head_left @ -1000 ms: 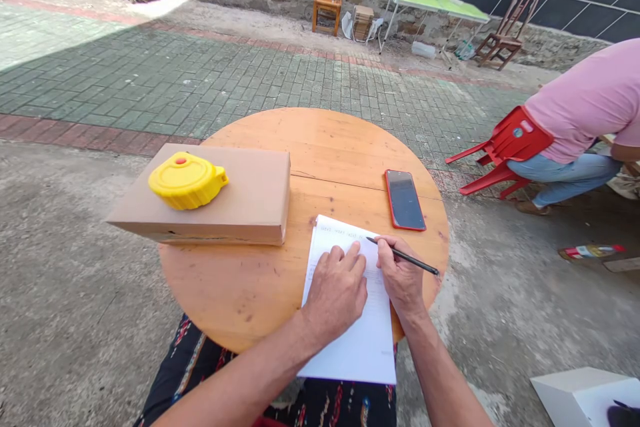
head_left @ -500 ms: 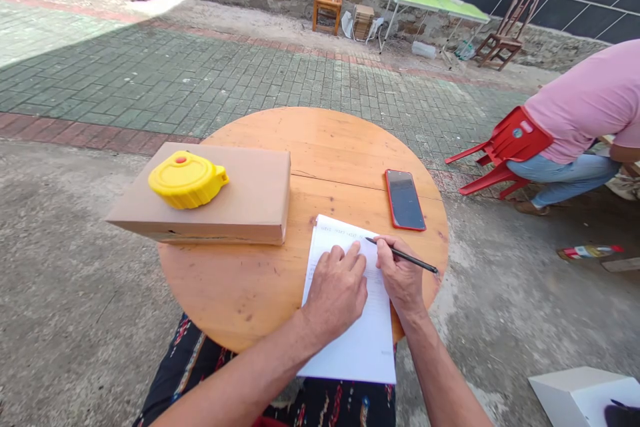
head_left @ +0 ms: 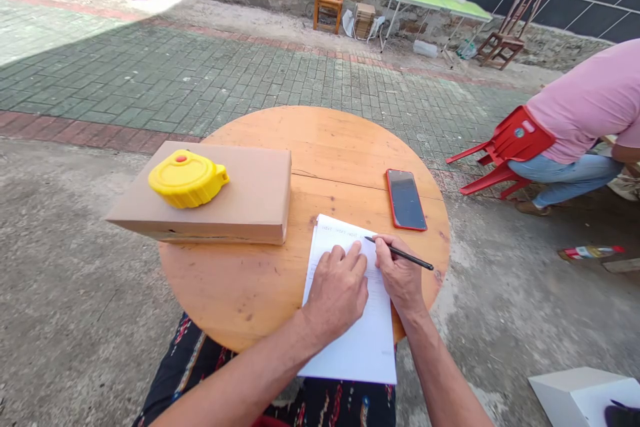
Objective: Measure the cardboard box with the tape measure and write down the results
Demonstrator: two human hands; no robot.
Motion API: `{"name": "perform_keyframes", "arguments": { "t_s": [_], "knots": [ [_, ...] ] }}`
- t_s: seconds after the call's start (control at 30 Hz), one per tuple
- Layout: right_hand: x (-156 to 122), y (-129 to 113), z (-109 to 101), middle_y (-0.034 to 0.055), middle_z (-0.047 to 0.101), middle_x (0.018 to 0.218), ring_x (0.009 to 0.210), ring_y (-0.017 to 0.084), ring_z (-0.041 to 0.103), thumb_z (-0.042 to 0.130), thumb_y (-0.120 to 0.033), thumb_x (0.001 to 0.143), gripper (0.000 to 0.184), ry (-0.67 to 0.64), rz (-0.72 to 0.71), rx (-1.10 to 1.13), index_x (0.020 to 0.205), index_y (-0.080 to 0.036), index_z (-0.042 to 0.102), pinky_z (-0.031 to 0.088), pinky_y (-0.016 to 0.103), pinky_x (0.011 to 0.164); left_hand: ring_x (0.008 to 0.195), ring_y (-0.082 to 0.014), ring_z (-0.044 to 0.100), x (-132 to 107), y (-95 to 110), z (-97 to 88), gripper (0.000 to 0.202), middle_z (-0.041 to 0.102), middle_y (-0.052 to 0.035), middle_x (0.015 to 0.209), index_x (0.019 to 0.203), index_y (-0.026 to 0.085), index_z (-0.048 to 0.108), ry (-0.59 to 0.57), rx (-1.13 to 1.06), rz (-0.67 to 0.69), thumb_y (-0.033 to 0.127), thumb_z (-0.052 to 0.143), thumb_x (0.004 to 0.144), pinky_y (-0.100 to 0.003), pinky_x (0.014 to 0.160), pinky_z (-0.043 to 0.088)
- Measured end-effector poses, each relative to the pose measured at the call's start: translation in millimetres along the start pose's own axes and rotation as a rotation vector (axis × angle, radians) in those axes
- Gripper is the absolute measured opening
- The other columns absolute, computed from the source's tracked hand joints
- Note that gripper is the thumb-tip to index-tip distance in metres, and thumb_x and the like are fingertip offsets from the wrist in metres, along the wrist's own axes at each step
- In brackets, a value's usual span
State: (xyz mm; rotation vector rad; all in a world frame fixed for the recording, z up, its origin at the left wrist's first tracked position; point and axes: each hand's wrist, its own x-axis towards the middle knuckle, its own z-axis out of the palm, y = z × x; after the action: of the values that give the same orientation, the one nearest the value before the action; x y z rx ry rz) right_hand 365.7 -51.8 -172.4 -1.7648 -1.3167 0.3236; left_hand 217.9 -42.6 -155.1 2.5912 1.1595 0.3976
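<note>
A white paper pad [head_left: 350, 353] with lines of writing lies at the near side of a round wooden table [head_left: 240, 287], its bottom end jutting past the edge. My left hand [head_left: 336, 290] rests on the pad, fingers stretched out and pressing lightly on it. In my right hand [head_left: 401, 277] a black pen [head_left: 407, 256] is pinched, its tip at the top line of the page near my left index finger. Left of the pad, a yellow tape measure [head_left: 187, 180] with a red button sits on a closed cardboard box [head_left: 255, 190].
A red-edged smartphone [head_left: 406, 200] lies right of the pad. To the right, a person in a pink shirt [head_left: 590, 103] sits on a red plastic chair [head_left: 520, 140]. A bottle [head_left: 590, 252] and a white box [head_left: 575, 383] are on the ground. A green folding table [head_left: 440, 0] stands by the wall.
The pen's back end has swung slightly left and up as my right hand shifts a little. My left hand stays on the pad.
</note>
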Motion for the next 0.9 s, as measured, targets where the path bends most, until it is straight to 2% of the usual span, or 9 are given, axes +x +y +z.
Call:
{"name": "perform_keyframes", "arguments": {
  "t_s": [0.43, 0.9],
  "knots": [
    [-1.2, -0.4, -0.6, -0.0020, 0.057, 0.055, 0.050, 0.015, 0.054, 0.051, -0.033, 0.089, 0.023, -0.006, 0.020, 0.010, 0.083, -0.019, 0.067, 0.045, 0.027, 0.052, 0.097, -0.0252, 0.047, 0.3, -0.3, 1.2, 0.021, 0.052, -0.0031, 0.136, 0.107, 0.020, 0.056, -0.001, 0.000, -0.002, 0.022, 0.051, 0.086, -0.043, 0.083, 0.046],
    [-3.1, 3.6, -1.1, -0.0032, 0.058, 0.053, 0.049, 0.015, 0.055, 0.052, -0.032, 0.089, 0.020, 0.066, 0.031, 0.007, 0.084, -0.019, 0.067, 0.046, 0.028, 0.054, 0.096, -0.0259, 0.047, 0.2, 0.4, 0.1, 0.025, 0.053, -0.0031, 0.135, 0.111, 0.022, 0.055, -0.010, 0.007, -0.003, 0.021, 0.051, 0.086, -0.044, 0.083, 0.046]
  ]
}}
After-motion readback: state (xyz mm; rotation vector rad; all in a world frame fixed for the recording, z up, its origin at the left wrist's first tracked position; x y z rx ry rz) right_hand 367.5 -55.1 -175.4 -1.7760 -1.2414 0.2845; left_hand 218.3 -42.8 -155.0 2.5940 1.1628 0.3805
